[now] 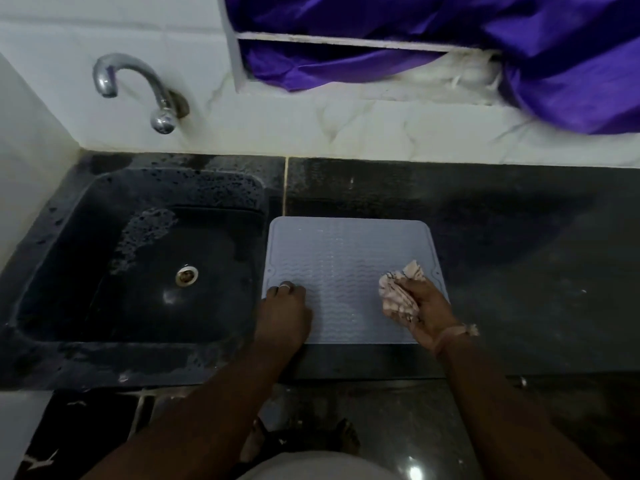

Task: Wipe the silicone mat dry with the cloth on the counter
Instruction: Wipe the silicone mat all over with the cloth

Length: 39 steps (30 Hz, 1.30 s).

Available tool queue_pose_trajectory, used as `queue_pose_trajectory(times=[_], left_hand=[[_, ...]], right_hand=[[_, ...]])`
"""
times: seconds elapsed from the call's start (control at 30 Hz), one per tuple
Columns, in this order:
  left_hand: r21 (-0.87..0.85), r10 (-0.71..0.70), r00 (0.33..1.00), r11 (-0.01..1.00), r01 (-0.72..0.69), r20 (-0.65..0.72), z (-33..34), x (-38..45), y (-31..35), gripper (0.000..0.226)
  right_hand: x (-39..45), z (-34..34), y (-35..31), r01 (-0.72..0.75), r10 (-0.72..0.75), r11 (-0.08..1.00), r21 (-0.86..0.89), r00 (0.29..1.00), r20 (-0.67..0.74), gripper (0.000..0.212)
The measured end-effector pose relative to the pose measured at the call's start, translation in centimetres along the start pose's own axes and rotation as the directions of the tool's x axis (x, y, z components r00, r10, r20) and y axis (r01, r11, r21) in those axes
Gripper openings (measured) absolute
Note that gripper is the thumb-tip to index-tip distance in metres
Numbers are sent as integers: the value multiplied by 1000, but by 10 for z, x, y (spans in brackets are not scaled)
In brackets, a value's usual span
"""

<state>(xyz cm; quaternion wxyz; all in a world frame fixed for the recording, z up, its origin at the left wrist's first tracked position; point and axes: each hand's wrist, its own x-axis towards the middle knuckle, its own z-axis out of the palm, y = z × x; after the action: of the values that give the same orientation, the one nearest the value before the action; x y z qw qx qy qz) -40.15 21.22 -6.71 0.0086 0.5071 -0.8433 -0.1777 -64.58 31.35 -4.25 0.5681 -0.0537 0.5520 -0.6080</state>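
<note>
Two hands are working the silicone mat (346, 265), lying beside the sink (138, 258): left hand (284, 313) pressing its near-left edge, fingers curled; right hand (420, 311) clutching the cloth (398, 292). Overlapping strokes should suit.

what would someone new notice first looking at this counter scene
The pale blue silicone mat lies flat on the dark counter, just right of the wet black sink. The right hand grips a crumpled cloth on the mat's right side, while the left hand presses on its left edge. Bright purple fabric spills from the wall shelf at upper right.
</note>
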Motion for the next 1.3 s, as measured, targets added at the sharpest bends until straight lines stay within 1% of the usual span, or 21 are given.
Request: queue_pose_trajectory(times=[0.07, 0.1, 0.17, 0.2, 0.27, 0.3, 0.33, 0.4, 0.47, 0.53, 0.57, 0.63, 0.7, 0.77, 0.8, 0.87, 0.93, 1.0, 1.13, 1.23, 1.3], left_hand=[[-40, 53, 998, 998, -52, 14, 6, 2, 11, 40], [-59, 77, 997, 995, -75, 18, 9, 3, 18, 41], [-94, 125, 992, 988, -122, 23, 14, 4, 29, 41], [-106, 146, 989, 984, -142, 31, 16, 4, 34, 42], [-114, 181, 982, 978, -173, 62, 19, 4, 42, 46], [-117, 187, 980, 977, -177, 74, 21, 3, 46, 48], [-118, 180, 980, 978, -170, 81, 23, 2, 50, 50], [-103, 145, 986, 985, -136, 81, 25, 1, 56, 53], [-58, 117, 990, 992, -113, 80, 28, 3, 63, 54], [-11, 98, 991, 995, -98, 88, 29, 5, 67, 53], [-1, 89, 992, 996, -89, 91, 30, 7, 68, 53], [-3, 70, 993, 998, -71, 94, 32, 9, 69, 53], [2, 51, 995, 999, -51, 90, 34, 11, 70, 54], [16, 37, 996, 999, -38, 82, 35, 12, 71, 54], [21, 34, 996, 999, -36, 79, 35, 13, 71, 54], [21, 28, 997, 999, -30, 77, 36, 13, 71, 54], [18, 20, 997, 1000, -22, 77, 35, 14, 72, 55], [14, 16, 997, 1000, -17, 73, 35, 14, 72, 55], [-21, 20, 997, 1000, -18, 73, 35, 12, 68, 55], [-46, 19, 996, 999, -15, 88, 34, 14, 66, 57], [-55, 13, 996, 998, -7, 94, 33, 15, 66, 58]], right_hand=[[-1, -14, -5, 42, -48, 997, -67, 995, -91, 25], [-1, -22, -8, 75, -103, 984, -161, 980, -170, 26], [-2, -36, -16, 129, -287, 886, -445, 906, -310, 25], [-2, -43, -20, 139, -385, 808, -572, 860, -334, 24], [-1, -54, -23, 117, -513, 640, -759, 801, -309, 32], [1, -60, -22, 80, -572, 513, -855, 774, -271, 35], [3, -66, -20, 17, -620, 336, -942, 757, -208, 35], [7, -71, -8, -84, -616, 12, -996, 784, -74, 32], [9, -74, 4, -139, -529, -106, -985, 846, -63, 46], [10, -76, 12, -177, -520, -133, -975, 850, -83, 60], [10, -77, 12, -185, -560, -124, -975, 824, -85, 60], [13, -78, 9, -171, -660, -81, -982, 747, -76, 44], [16, -78, 5, -76, -689, -28, -997, 724, -36, 31], [18, -75, 3, 40, -667, 33, -999, 745, 8, 29], [19, -75, 2, 59, -668, 19, -998, 743, 31, 31], [22, -76, 0, 47, -662, -29, -998, 748, 55, 28], [27, -78, -2, 21, -600, -62, -998, 798, 54, 16], [31, -76, -3, -16, -543, -88, -996, 839, 35, 18], [29, -66, -2, -39, -514, -164, -986, 856, 52, 20], [23, -66, 1, -95, -531, -122, -988, 847, -16, 24], [21, -65, 2, -124, -500, -117, -985, 865, -50, 26]])
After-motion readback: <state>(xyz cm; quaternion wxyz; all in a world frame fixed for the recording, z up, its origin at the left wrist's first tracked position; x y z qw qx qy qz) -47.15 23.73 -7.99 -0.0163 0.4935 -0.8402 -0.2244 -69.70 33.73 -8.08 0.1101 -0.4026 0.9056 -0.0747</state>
